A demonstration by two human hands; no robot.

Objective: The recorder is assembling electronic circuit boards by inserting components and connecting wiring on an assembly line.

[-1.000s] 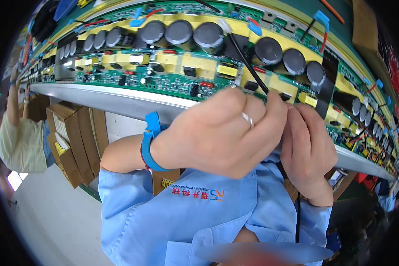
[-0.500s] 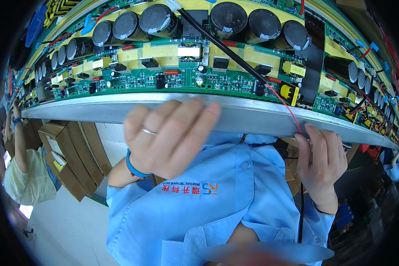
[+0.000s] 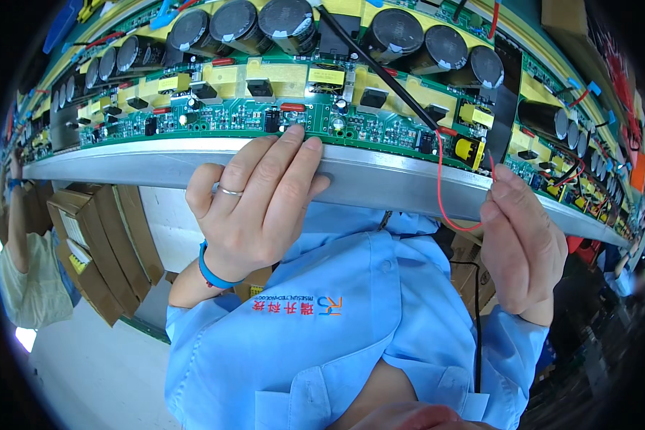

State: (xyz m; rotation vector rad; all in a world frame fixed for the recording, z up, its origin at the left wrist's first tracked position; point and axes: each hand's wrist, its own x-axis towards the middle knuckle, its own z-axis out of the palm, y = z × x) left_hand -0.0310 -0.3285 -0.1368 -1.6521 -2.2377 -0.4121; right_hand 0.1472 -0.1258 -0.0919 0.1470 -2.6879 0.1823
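My right hand pinches a thin red wire between thumb and fingertips, just in front of a metal rail. The wire loops down from the end of a black cable, and its free tip points up past my fingers. Stretched fingers of my left hand rest on the rail and the near edge of a green circuit board, holding nothing. Close to the right hand, a yellow and black transformer stands on the board.
Large black capacitors stand in a row behind the near components. More boards continue to the right. Cardboard boxes stand below the rail on the left, and another person is at the far left. Red wires hang at the far right.
My left hand has come down from above the rail onto the board's edge. The right hand has lifted the red wire, which now bends in a slack loop.
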